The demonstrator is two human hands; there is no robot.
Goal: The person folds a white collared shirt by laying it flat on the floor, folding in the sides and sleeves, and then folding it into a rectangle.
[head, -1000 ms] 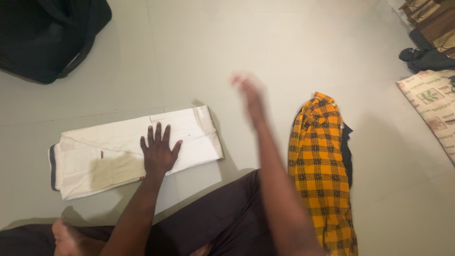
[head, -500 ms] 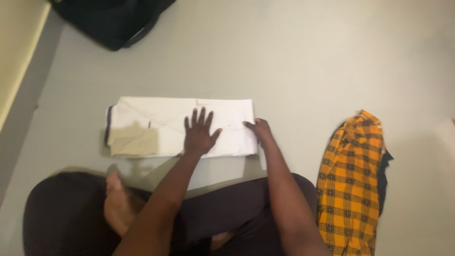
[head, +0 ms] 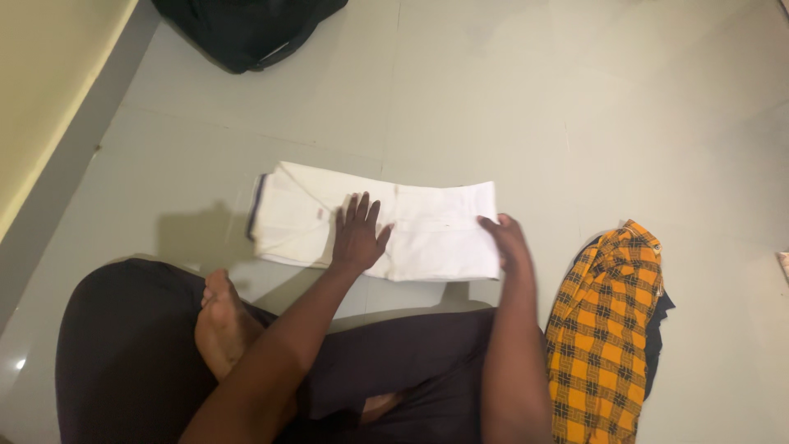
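Pressing a folded white garment [head: 427, 234] flat on the pale tiled floor [head: 575, 107].
Left hand [head: 359, 237] lies open, fingers spread, on the cloth's middle; right hand [head: 507, 242] grasps its right edge; an orange checked shirt [head: 604, 329] lies just right, apart.

The light is dim, soft and indoor, with a greenish-grey cast on the floor [head: 575, 107]. A faint shadow lies at nine o'clock of the white cloth [head: 378, 222], and a darker one under it at six o'clock. A small glare spot shows at eight o'clock. The right hand [head: 508, 242] is slightly blurred; the corners fall darker.
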